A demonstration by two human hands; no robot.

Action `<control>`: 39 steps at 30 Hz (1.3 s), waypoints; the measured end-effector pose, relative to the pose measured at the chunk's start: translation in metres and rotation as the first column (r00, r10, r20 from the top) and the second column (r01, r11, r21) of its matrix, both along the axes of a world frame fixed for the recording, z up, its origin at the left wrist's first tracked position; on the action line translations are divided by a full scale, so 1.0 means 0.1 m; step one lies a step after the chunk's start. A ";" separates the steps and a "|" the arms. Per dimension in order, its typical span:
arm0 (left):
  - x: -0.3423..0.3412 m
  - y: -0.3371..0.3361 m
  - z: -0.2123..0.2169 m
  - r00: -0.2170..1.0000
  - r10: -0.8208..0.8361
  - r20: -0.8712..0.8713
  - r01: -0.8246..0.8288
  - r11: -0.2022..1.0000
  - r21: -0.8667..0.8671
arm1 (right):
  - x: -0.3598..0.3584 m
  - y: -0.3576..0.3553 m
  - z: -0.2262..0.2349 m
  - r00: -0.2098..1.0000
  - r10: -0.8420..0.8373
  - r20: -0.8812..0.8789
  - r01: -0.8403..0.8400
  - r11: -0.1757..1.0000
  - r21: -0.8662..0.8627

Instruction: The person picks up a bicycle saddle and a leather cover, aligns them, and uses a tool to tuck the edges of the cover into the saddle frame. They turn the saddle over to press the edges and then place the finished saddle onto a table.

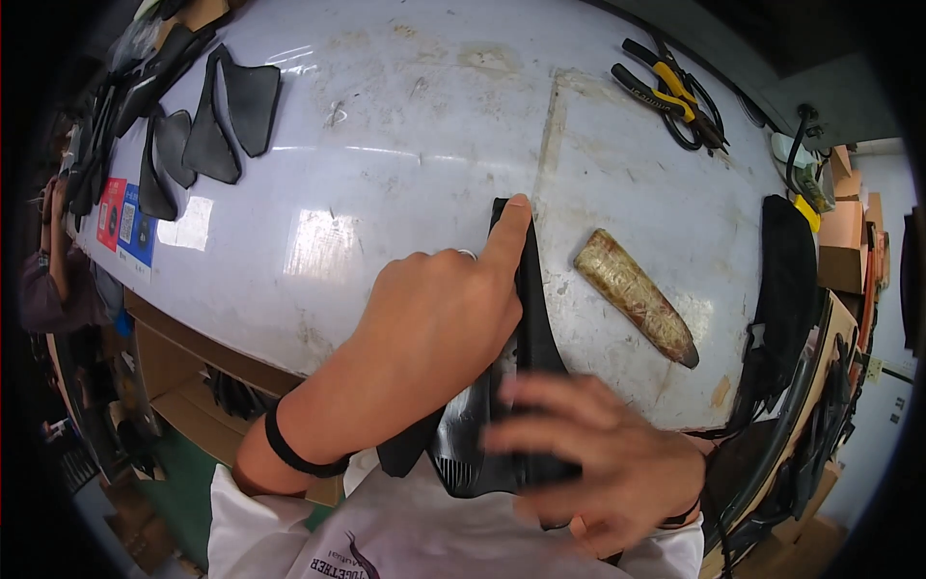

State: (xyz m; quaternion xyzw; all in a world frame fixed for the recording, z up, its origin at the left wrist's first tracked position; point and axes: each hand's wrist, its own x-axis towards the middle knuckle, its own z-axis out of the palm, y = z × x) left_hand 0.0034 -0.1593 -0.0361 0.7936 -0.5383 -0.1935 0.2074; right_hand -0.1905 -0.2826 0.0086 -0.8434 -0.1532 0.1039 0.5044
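Lying under your hands, the black piece (pixel 538 333) has its long axis going away from your body; its narrow end points to the far side of the white desk (pixel 395 193). Your left hand (pixel 444 304) lays the index finger along this end, but whether its grip is clenched, I cannot tell. Your right hand (pixel 608 439) is blurred over the wider near part; its grip also I cannot tell. The glossy, stained desk carries a brownish bar (pixel 637 297) at right; beyond its left edge is another person (pixel 66 299).
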 end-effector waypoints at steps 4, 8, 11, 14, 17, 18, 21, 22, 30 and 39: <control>-0.02 -0.01 -0.01 0.999 0.006 -0.041 -0.007 1.000 -0.019 | -0.05 0.13 -0.05 0.999 -0.053 0.011 0.051 0.994 0.098; -0.02 0.02 -0.01 0.999 -0.001 -0.044 -0.001 0.999 -0.041 | -0.24 0.21 -0.20 0.928 -0.353 0.123 0.325 0.924 0.201; -0.02 0.03 -0.03 0.998 0.019 -0.056 -0.020 1.000 -0.021 | -0.32 0.44 -0.15 0.750 -0.662 -0.004 0.660 0.748 0.070; -0.02 0.01 -0.03 0.999 0.009 -0.045 -0.011 0.999 -0.032 | -0.42 0.52 -0.14 0.820 -0.572 0.025 0.565 0.800 -0.204; -0.03 0.01 -0.04 1.000 0.006 -0.029 -0.007 0.999 -0.038 | -0.41 0.53 -0.18 0.845 -0.528 0.091 0.529 0.795 -0.299; -0.02 0.01 -0.05 1.000 0.010 -0.010 -0.010 0.999 -0.041 | -0.40 0.54 -0.20 0.846 -0.525 0.088 0.526 0.797 -0.296; -0.01 0.03 -0.06 1.000 0.006 -0.015 -0.006 0.999 -0.048 | -0.41 0.54 -0.24 0.862 -0.491 0.127 0.501 0.786 -0.362; -0.02 0.03 -0.05 1.000 0.009 -0.018 -0.010 0.999 -0.048 | -0.44 0.51 -0.25 0.863 -0.491 0.119 0.500 0.798 -0.337; -0.03 0.01 -0.06 1.000 0.004 -0.027 -0.005 0.999 -0.034 | -0.45 0.53 -0.29 0.902 -0.414 0.120 0.425 0.806 -0.413; 0.09 0.07 -0.02 0.981 -0.043 -0.188 0.047 0.999 0.015 | -0.39 0.47 -0.35 0.945 -0.235 0.229 0.327 0.719 -0.613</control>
